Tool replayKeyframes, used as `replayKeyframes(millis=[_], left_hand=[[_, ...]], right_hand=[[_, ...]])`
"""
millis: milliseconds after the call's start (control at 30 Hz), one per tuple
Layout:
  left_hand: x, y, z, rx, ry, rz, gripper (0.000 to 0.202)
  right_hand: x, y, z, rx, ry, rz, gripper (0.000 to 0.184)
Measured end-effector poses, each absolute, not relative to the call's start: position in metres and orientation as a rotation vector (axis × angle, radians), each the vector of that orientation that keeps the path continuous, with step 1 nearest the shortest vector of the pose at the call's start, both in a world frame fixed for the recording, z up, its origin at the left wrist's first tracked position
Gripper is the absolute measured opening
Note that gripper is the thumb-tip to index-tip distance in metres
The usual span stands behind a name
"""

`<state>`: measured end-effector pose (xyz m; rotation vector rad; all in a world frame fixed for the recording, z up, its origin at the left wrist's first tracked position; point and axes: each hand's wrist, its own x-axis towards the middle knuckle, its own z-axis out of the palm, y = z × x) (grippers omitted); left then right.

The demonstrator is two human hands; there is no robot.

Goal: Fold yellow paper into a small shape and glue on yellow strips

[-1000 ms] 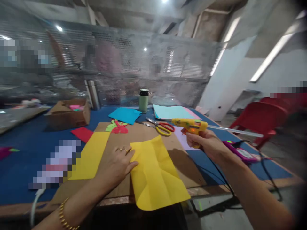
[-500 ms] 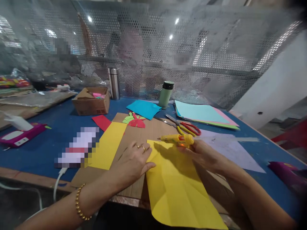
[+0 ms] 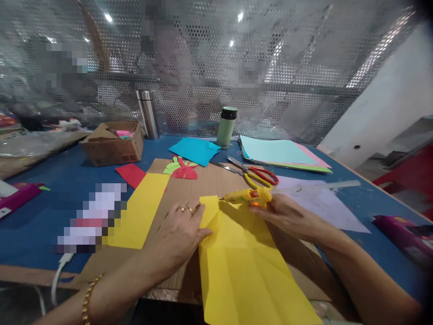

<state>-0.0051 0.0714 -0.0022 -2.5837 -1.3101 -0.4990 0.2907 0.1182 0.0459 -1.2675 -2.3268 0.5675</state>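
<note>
A large creased sheet of yellow paper [image 3: 243, 266] lies in front of me, its near end hanging past the table edge. My left hand [image 3: 181, 232] grips its left edge, thumb on top and fingers at the side. In my right hand [image 3: 289, 215] is a yellow glue gun [image 3: 248, 197], its nozzle pointing left at the sheet's far edge. A clear glue stick [image 3: 331, 185] runs out of its back. Beneath the paper is brown cardboard [image 3: 216, 178]. A yellow paper strip [image 3: 144, 216] lies left of my left hand.
Scissors [image 3: 253, 174] lie beyond the glue gun, near blue paper [image 3: 196, 150] and red and green cut-outs [image 3: 186, 171]. Farther back stand a cardboard box [image 3: 115, 146], a steel flask [image 3: 148, 115] and a green bottle [image 3: 226, 128]. Coloured sheets [image 3: 280, 150] are stacked at right.
The glue gun's nozzle has come down to the yellow paper's far edge. My left hand keeps its hold. The whole view has shifted slightly.
</note>
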Motion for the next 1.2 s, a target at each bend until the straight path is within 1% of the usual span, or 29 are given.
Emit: replayKeyframes(millis=[100, 233, 300, 500, 600, 767, 900, 1200], left_hand=[[-0.006, 0.073, -0.006, -2.566, -1.335, -0.525, 0.045], [-0.007, 0.075, -0.011, -2.539, -1.376, -0.585, 0.033], [-0.008, 0.076, -0.013, -2.520, -1.357, -0.628, 0.031], [-0.011, 0.078, -0.016, -2.487, -1.325, -0.655, 0.030], [-0.012, 0.079, -0.017, -2.493, -1.345, -0.625, 0.031], [-0.014, 0.083, -0.020, -2.510, -1.353, -0.646, 0.033], [-0.016, 0.087, -0.021, -2.510, -1.363, -0.594, 0.033], [-0.023, 0.097, -0.029, -2.462, -1.296, -0.549, 0.036]], right_hand=[[0.286, 0.118, 0.046, -1.287, -2.340, 0.569, 0.034], [0.284, 0.117, 0.045, -1.326, -2.363, 0.493, 0.035], [0.283, 0.116, 0.047, -1.373, -2.372, 0.473, 0.035], [0.274, 0.112, 0.056, -1.468, -2.394, 0.507, 0.036], [0.271, 0.112, 0.057, -1.507, -2.404, 0.458, 0.038], [0.271, 0.113, 0.055, -1.425, -2.442, 0.419, 0.035], [0.270, 0.112, 0.055, -1.386, -2.453, 0.421, 0.039], [0.270, 0.114, 0.055, -1.329, -2.466, 0.377, 0.034]])
